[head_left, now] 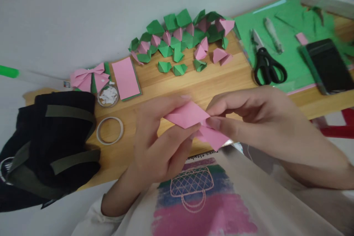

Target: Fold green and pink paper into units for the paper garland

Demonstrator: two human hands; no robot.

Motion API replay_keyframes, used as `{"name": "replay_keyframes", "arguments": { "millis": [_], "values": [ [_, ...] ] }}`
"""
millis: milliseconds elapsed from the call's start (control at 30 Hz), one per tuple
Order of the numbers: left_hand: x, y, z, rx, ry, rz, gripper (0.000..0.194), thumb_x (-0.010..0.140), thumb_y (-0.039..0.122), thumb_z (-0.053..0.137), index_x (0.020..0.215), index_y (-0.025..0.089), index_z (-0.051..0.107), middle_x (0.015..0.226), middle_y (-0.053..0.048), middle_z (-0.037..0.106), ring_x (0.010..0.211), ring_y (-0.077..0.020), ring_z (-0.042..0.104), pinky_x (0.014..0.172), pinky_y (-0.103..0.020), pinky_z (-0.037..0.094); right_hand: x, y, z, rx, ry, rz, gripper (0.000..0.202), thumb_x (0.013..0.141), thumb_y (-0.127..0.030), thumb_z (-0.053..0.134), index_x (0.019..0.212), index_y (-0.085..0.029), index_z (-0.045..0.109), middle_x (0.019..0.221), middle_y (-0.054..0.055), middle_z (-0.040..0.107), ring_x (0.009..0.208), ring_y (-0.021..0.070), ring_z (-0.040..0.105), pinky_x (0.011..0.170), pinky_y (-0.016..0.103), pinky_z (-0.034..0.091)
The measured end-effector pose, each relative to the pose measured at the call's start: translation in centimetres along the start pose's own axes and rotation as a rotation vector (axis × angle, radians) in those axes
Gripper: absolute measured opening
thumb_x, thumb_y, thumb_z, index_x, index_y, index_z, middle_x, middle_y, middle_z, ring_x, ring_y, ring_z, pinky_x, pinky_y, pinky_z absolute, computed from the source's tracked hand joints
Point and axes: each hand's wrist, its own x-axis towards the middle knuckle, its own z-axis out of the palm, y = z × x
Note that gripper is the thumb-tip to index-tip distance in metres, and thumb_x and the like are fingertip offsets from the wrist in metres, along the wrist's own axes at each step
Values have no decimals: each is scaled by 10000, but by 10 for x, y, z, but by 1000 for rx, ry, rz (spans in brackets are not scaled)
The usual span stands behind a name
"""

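Hold the folded pink paper (186, 114) just as shown: between both hands, over the near side of the desk (163, 86). Left hand (159, 147) closed around the larger flap, forefinger above, thumb beneath; right hand (257, 121) in a narrow pinch at the waist, right where flap meets flap. Best, as a judgement, to let the left hand serve as a firm rest and to leave the fine pressing to the right thumb and forefinger. Squeeze at the waist first, then run the pressure outward, slowly, to avoid a stray crease. Spare the lower flap (214, 138), jutting free below the right thumb and likely to bend if brushed. Between the two thumbs, a small white patch (204, 122); cannot tell tape from bare paper. Ease the left grip slightly if buckling starts. Keep elbows low, away from the tape ring (110, 143), just left of the left hand, and from the scissors (267, 66), beyond the right. Mind also the loose green and pink pieces (179, 38), farther out past both hands.
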Motion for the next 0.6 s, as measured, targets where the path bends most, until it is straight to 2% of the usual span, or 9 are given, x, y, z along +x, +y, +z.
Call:
{"name": "replay_keyframes", "arguments": {
  "millis": [233,400,600],
  "values": [
    [2,1,2,-19,4,-9,203,834,148,597,1003,224,679,1189,-61,633,1024,-222,614,833,-373,552,1,-1,1,-28,20,-29,110,761,-202,679,661,-186,723,668,0,675,598,125,555,512,231,453],
    [2,2,0,-48,-17,-27,226,834,114,599,1010,233,676,1201,-50,621,1023,-224,613,843,-372,549,1,-1,2,-17,15,-41,140,783,-179,663,648,-182,701,611,-21,628,571,95,522,492,204,422],
    [0,4,1,-22,-7,-60,194,824,154,631,998,226,678,1186,-77,625,1036,-238,605,849,-407,551,1,0,2,-22,17,-19,151,754,-195,722,611,-212,677,641,-13,655,588,117,538,510,232,427]
  ]
}}
